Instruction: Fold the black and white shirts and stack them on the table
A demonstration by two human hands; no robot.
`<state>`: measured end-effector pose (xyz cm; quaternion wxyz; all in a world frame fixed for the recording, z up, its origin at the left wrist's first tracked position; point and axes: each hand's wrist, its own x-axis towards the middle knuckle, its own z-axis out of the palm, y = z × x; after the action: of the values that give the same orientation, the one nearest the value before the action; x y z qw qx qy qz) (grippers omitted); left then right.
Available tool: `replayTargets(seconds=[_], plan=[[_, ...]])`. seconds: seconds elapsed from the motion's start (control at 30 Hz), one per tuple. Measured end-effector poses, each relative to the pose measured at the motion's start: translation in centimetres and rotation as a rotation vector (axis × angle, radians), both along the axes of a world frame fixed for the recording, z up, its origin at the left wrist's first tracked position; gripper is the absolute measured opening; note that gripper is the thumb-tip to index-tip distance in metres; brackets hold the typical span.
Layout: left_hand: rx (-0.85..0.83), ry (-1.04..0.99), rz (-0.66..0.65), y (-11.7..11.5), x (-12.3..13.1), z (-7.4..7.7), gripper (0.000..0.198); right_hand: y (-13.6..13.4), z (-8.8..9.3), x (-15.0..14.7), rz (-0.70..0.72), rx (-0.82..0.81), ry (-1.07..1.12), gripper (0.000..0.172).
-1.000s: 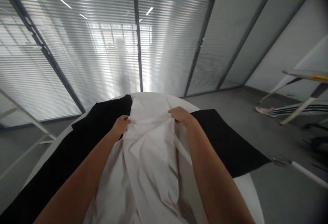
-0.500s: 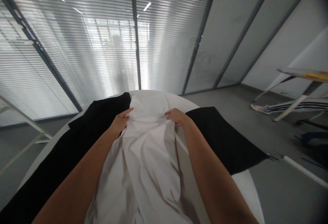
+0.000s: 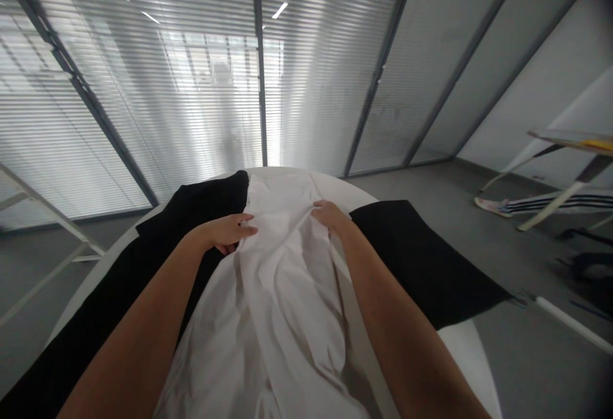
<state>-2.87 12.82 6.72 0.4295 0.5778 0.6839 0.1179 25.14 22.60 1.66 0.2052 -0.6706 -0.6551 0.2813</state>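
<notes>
White trousers [image 3: 292, 266], or a garment shaped like them, lie lengthwise in front of me, with soft creases running towards me. My left hand [image 3: 225, 230] is at their left edge, the fingertips and thumb closed on the cloth. Across from it, my right hand [image 3: 330, 214] pinches the right edge, with some fingers hidden behind the fabric. Black cloth [image 3: 215, 198] lies to the left of the trousers, and another black piece [image 3: 421, 259] spreads out to the right past my forearm. Whether the black pieces join under the white is hidden.
Everything lies on a round white table [image 3: 467, 355]. Glass partitions with blinds [image 3: 191, 106] stand close behind it. A white metal frame [image 3: 52, 214] is at the left. Another table [image 3: 569, 141] stands at the right, with a striped leg and shoe [image 3: 495, 207] below it.
My left hand has shifted slightly down and turned, its wrist further out to the left. The trousers show more creases near the hands. My right hand has hardly moved on the cloth.
</notes>
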Motion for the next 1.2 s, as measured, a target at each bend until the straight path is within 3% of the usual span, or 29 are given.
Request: replayTargets(seconds=[0.13,0.23,0.37,0.5,0.6,0.7,0.83,1.0,1.1,1.2], plan=[[-0.082,-0.041,-0.074,-0.1,-0.4,-0.5,0.094,-1.5,2.4,0.7,0.020,-0.323,0.082,0.064],[-0.060,-0.253,-0.062,0.3,-0.8,-1.6,0.088,-2.5,3.9,0.9,0.108,-0.433,0.081,0.058],[-0.076,-0.605,0.047,0.6,-0.8,-2.8,0.085,-2.7,3.8,0.6,0.101,-0.346,0.176,0.034],[0.055,-0.767,0.198,1.2,0.3,-3.8,0.074,-1.6,2.3,0.2,-0.001,-0.169,0.230,0.034],[0.308,-0.787,0.320,2.2,1.4,-5.1,0.066,-0.5,1.3,0.0,-0.103,0.023,0.201,0.042],[0.481,-0.630,0.317,3.2,1.8,-5.9,0.058,0.1,0.4,0.0,-0.146,0.100,0.170,0.047],[0.506,-0.391,0.182,3.0,1.3,-5.0,0.064,-0.2,0.5,0.6,-0.096,-0.030,0.180,0.062],[0.190,-0.241,0.040,1.3,0.4,-2.1,0.089,-2.3,3.3,2.0,0.077,-0.433,0.201,0.095],[0.108,-0.280,-0.019,0.9,0.0,-1.4,0.088,-3.4,4.5,2.3,0.176,-0.451,0.198,0.096],[0.102,-0.346,-0.084,0.9,-0.2,-1.5,0.079,-3.7,4.4,2.2,0.259,-0.442,0.173,0.082]])
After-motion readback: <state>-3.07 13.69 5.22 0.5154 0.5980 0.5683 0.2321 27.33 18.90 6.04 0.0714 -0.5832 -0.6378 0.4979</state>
